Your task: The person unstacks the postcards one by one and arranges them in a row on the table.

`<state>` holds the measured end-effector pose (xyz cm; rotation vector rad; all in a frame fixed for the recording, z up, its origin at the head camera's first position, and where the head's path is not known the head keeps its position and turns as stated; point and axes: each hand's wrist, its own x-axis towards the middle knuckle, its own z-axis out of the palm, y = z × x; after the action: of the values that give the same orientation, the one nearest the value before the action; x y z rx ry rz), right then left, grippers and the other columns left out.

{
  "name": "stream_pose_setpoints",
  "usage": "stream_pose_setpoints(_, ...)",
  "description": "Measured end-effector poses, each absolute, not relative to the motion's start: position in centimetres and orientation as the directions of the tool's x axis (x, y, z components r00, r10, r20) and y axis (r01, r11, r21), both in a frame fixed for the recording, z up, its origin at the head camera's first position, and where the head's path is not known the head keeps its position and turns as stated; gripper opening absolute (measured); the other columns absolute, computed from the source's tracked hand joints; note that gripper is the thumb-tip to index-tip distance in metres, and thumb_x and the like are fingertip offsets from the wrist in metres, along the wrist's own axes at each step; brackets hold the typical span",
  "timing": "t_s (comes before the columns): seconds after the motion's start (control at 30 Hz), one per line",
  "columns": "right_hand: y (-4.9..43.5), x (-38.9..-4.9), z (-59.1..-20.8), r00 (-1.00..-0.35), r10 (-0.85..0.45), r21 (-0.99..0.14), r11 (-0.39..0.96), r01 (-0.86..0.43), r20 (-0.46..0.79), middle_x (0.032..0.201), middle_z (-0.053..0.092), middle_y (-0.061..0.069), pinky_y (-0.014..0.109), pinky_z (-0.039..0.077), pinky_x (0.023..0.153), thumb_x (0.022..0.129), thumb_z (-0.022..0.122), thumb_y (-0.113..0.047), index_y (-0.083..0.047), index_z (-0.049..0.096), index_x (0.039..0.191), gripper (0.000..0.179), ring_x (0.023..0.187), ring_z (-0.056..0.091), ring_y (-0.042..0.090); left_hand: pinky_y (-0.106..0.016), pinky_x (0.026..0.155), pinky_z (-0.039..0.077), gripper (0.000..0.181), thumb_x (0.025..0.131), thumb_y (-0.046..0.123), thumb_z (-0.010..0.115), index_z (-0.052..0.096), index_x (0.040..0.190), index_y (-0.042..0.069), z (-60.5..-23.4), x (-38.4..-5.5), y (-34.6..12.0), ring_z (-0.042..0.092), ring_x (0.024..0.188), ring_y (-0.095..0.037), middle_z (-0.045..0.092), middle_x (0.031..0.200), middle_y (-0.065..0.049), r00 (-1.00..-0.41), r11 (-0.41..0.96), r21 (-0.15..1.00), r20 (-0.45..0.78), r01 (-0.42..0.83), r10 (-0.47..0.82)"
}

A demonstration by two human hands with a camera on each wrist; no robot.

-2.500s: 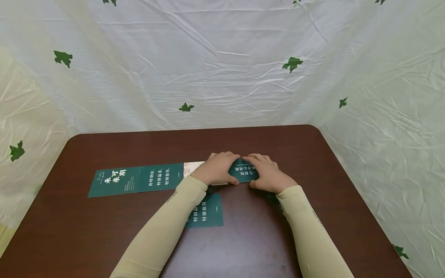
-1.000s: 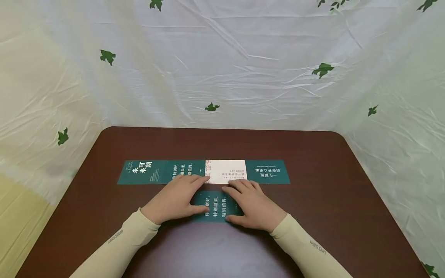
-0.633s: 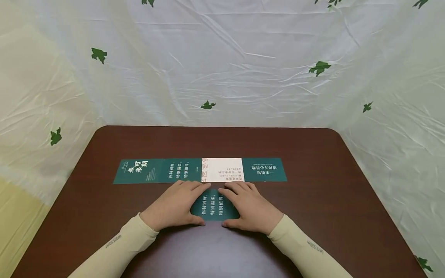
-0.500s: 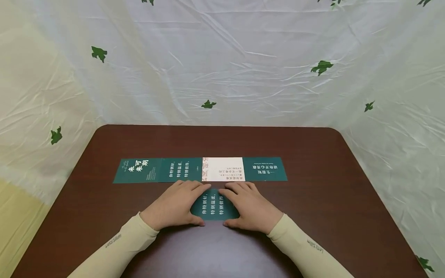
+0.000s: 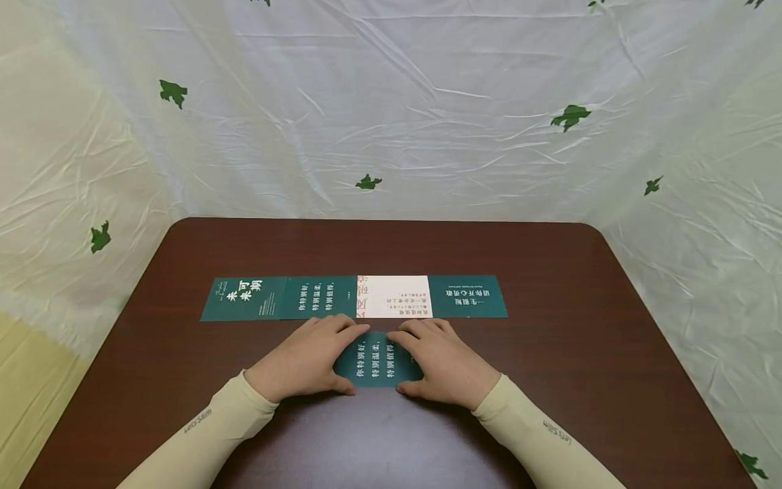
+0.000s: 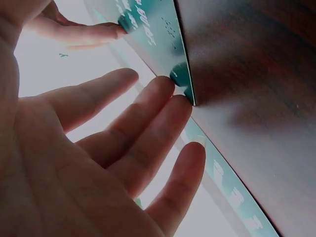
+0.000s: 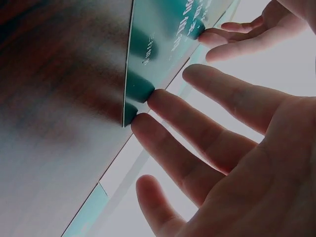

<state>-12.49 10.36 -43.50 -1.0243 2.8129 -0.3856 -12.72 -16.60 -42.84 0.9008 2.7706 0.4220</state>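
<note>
A dark green card [image 5: 380,367] with white printed characters lies flat on the table in front of the row, its left and right ends partly under my hands. My left hand [image 5: 308,358] touches its left side with relaxed, spread fingers. On the other side, my right hand [image 5: 444,360] does the same. Fingertips meet the card's surface in both wrist views. Beyond the hands runs a row of cards, edge to edge: a green card [image 5: 241,299], another green card [image 5: 319,297], a pinkish-white card [image 5: 394,297] and a green card [image 5: 467,296] with upside-down text.
The brown table [image 5: 599,339] has rounded far corners. A pale curtain [image 5: 452,163] with green leaf shapes hangs behind it and along both sides. Light reflects off the table's near middle.
Both hands have left the right end of the row, uncovering the white and right green cards, and come nearer to the front card. Over the last half second they barely move.
</note>
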Motion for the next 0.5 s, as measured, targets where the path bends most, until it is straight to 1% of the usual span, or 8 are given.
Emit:
stream_pose_setpoints(0.13, 10.35, -12.55, -43.55, -0.762, -0.647, -0.281, 0.738, -0.614, -0.031, 0.14, 0.065, 0.001, 0.054, 0.041, 0.118, 0.082, 0.091, -0.05, -0.015, 0.065, 0.147, 0.078, 0.133, 0.06, 0.026, -0.044, 0.103, 0.052, 0.098, 0.076, 0.049, 0.098, 0.058, 0.155, 0.009, -42.84, -12.69, -16.56, 0.061, 0.12, -0.021, 0.064, 0.139, -0.006, -0.8, 0.776, 0.331, -0.095, 0.536, 0.593)
stream_pose_setpoints(0.3, 10.33, -12.66, -43.45, -0.76, -0.649, -0.284, 0.735, -0.616, -0.031, 0.139, 0.065, 0.001, 0.053, 0.041, 0.119, 0.082, 0.092, -0.049, -0.016, 0.066, 0.146, 0.077, 0.133, 0.061, 0.025, -0.039, 0.093, 0.054, 0.099, 0.074, 0.048, 0.1, 0.059, 0.153, 0.005, -42.99, -12.73, -16.58, 0.057, 0.108, -0.017, 0.063, 0.131, -0.006, -0.811, 0.782, 0.347, -0.088, 0.519, 0.578)
stream_pose_setpoints(0.5, 10.25, -12.64, -43.48, -0.76, -0.648, -0.286, 0.736, -0.613, -0.039, 0.137, 0.066, 0.001, 0.053, 0.04, 0.119, 0.082, 0.092, -0.049, -0.016, 0.066, 0.146, 0.076, 0.13, 0.061, 0.024, -0.037, 0.091, 0.053, 0.097, 0.075, 0.045, 0.1, 0.059, 0.153, 0.005, -43.11, -12.74, -16.58, 0.054, 0.105, -0.016, 0.061, 0.126, -0.006, -0.812, 0.78, 0.366, -0.1, 0.508, 0.576)
